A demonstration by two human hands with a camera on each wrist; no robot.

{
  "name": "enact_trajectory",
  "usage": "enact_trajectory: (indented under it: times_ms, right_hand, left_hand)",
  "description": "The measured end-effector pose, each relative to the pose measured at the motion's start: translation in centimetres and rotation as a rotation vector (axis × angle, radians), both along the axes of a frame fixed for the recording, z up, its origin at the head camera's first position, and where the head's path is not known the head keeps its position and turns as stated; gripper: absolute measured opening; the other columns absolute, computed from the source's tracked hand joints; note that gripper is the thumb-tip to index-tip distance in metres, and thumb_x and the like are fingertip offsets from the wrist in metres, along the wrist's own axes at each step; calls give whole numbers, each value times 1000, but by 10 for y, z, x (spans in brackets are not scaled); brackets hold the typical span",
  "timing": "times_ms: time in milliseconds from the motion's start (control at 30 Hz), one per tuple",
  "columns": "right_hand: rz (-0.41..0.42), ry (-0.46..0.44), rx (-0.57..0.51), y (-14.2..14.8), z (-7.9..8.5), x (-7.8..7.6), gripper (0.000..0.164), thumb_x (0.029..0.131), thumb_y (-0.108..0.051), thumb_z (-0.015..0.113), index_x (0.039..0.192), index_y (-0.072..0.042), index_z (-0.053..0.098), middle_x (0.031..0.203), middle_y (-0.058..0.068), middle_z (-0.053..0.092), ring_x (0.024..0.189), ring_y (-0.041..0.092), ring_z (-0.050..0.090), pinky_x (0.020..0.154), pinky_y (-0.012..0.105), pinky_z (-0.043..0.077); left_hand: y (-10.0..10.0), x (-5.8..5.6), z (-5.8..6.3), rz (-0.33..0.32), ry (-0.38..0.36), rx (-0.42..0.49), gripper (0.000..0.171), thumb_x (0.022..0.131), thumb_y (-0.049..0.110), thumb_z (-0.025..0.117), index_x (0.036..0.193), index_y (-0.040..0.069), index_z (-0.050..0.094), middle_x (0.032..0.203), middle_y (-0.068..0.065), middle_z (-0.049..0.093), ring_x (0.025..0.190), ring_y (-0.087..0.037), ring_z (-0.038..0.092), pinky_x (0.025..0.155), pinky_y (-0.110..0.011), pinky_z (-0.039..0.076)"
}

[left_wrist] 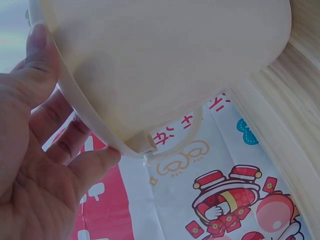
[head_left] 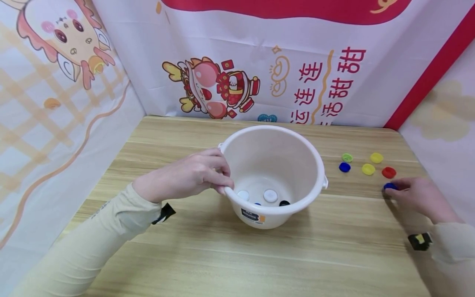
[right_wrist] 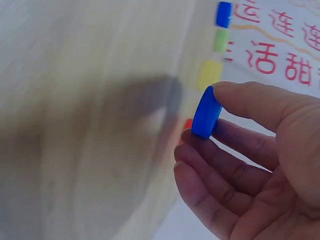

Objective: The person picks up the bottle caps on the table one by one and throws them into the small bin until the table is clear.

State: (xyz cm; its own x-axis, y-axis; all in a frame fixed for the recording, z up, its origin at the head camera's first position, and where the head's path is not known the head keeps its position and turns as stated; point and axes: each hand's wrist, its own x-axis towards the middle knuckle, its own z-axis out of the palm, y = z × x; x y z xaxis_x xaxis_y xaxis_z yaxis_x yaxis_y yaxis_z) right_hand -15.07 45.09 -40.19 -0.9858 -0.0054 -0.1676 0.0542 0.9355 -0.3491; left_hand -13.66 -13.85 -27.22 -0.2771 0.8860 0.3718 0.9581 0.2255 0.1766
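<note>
A white bucket (head_left: 274, 165) stands on the wooden table. My left hand (head_left: 193, 173) grips its rim on the left side, and the left wrist view shows thumb and fingers (left_wrist: 52, 120) around the edge near the handle joint. Inside the bucket lie white caps (head_left: 270, 195), a black cap (head_left: 284, 203) and part of a blue one. At the right of the table my right hand (head_left: 417, 196) pinches a blue bottle cap (right_wrist: 206, 113) between thumb and fingertips, its edge turned to the right wrist camera.
Beyond the right hand lie a red cap (head_left: 389, 172), two yellow caps (head_left: 368, 169), a green cap (head_left: 346, 157) and another blue cap (head_left: 344, 167). Printed cloth walls (head_left: 148, 49) stand behind and beside the wooden table (head_left: 222, 255).
</note>
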Motion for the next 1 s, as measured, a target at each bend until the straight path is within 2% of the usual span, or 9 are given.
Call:
enact_trajectory:
  times_ms: [100, 300, 533, 800, 867, 1000]
  right_hand:
    - [-11, 10, -28, -6, 8, 3, 66, 90, -43, 71, 123, 12, 59, 108, 32, 64, 92, 44, 62, 67, 50, 54]
    - [15, 149, -57, -30, 27, 8, 54, 94, -37, 68, 120, 10, 63, 102, 29, 67, 86, 42, 66, 55, 35, 53]
    - [53, 247, -76, -55, 48, 11, 52, 92, -36, 71, 120, 8, 65, 99, 24, 68, 87, 39, 64, 56, 31, 54]
    - [91, 346, -90, -74, 69, 17, 43, 91, -26, 75, 115, 9, 67, 98, 27, 67, 83, 40, 65, 52, 17, 49]
    - [99, 377, -90, -79, 75, 18, 41, 90, -24, 76, 115, 7, 68, 98, 26, 67, 80, 32, 65, 52, 16, 48]
    - [120, 440, -98, -86, 86, 19, 36, 87, -18, 78, 113, 5, 70, 96, 22, 68, 73, 1, 59, 55, 5, 43]
  left_hand:
    - [0, 0, 0, 1, 0, 1, 20, 79, 15, 83, 99, 18, 79, 95, 1, 64, 100, -19, 54, 86, -30, 53]
    - [0, 1, 0, 0, -4, 3, 19, 80, 15, 83, 99, 17, 79, 95, 1, 64, 100, -19, 54, 86, -29, 53]
    - [0, 1, 0, 6, -4, 2, 19, 80, 15, 83, 98, 17, 79, 94, 1, 64, 100, -19, 54, 85, -29, 53]
    - [0, 1, -1, 14, -20, 6, 19, 79, 14, 84, 98, 17, 80, 94, 1, 64, 100, -18, 54, 87, -29, 54]
    - [0, 1, -1, 12, -20, 9, 19, 80, 14, 83, 98, 17, 80, 94, 1, 64, 100, -18, 54, 87, -29, 54]
    - [0, 1, -2, 17, -27, 10, 18, 80, 14, 83, 97, 18, 79, 94, 1, 64, 100, -18, 54, 86, -29, 54]
